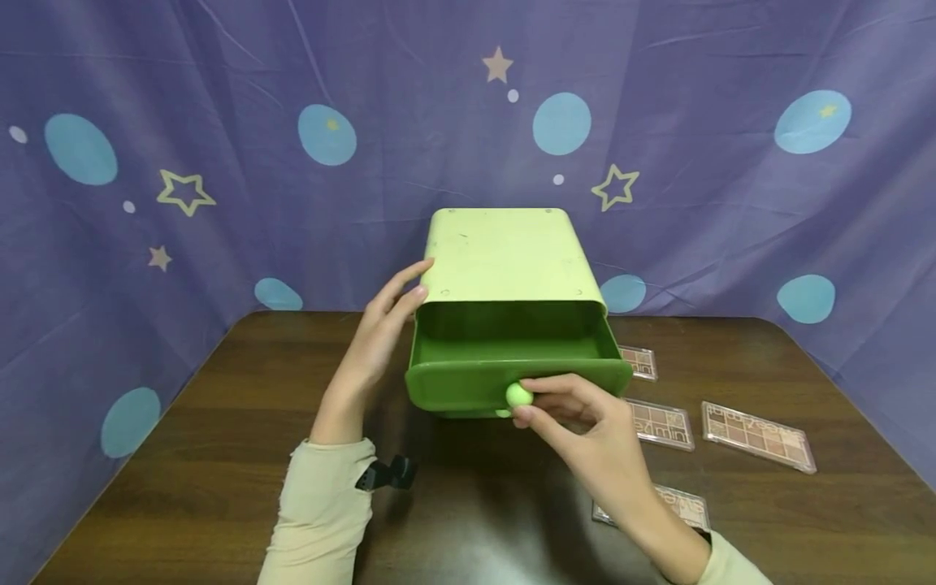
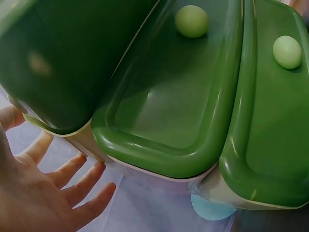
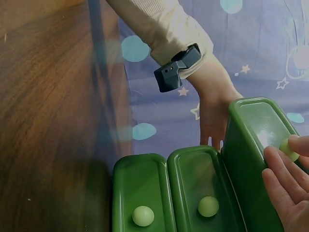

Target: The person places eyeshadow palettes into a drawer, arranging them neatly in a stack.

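My left forearm (image 1: 322, 508) rises from the lower edge of the head view, leaning a little to the right. My left hand (image 1: 376, 337) has its fingers straight and spread, which the left wrist view shows well. My right forearm (image 1: 661, 524) slants in from the lower right. On my right hand (image 1: 603, 431), forefinger and thumb make a pinch, with the thumb below. Both hands are apart.

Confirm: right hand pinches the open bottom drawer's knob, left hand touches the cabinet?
Only "bottom" is wrong: the head view shows the top drawer open. The right hand pinches its knob; the left hand touches the cabinet.
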A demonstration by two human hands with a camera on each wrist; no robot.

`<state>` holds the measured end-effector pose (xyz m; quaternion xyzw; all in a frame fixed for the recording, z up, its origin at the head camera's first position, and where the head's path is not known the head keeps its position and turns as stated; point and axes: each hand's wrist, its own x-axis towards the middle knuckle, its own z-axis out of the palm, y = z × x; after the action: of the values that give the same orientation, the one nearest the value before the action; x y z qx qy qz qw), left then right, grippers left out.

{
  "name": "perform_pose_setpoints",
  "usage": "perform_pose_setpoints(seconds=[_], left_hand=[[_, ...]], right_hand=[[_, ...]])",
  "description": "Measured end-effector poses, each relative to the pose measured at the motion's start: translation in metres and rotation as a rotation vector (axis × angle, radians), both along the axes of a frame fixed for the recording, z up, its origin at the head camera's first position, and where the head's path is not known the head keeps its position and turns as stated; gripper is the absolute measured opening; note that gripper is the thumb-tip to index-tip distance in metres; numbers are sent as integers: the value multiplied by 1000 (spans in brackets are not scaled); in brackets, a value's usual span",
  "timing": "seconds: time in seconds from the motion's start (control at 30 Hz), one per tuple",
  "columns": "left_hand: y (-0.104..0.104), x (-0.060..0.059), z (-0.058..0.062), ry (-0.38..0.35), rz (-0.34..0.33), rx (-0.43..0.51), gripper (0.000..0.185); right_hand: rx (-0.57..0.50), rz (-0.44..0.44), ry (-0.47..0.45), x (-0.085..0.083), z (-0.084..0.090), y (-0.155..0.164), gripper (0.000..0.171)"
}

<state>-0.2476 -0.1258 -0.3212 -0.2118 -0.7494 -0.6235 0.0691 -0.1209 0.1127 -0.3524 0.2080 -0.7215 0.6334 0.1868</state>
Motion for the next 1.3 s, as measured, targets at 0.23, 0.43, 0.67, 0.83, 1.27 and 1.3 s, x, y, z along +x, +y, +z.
perform_pose_setpoints(seconds=[0.23, 0.43, 0.67, 0.83, 1.27, 1.3], left_hand=[[1, -1, -1, 18, 10, 3, 44], [1, -1, -1, 37, 11, 2, 44], [0, -2, -1, 37, 15, -24, 44], [0, -1, -1, 34, 22, -28, 44], [1, -2, -1, 44, 20, -34, 44], [1, -2, -1, 45, 21, -34, 45]], right_hand=[[51, -16, 62, 8, -2, 3, 27], [150, -44, 152, 12, -5, 5, 33], [190, -50, 289, 15, -12, 6, 38], [207, -42, 296, 19, -13, 8, 36], [327, -7, 288, 25, -10, 18, 40], [344, 4, 290, 26, -9, 21, 42]])
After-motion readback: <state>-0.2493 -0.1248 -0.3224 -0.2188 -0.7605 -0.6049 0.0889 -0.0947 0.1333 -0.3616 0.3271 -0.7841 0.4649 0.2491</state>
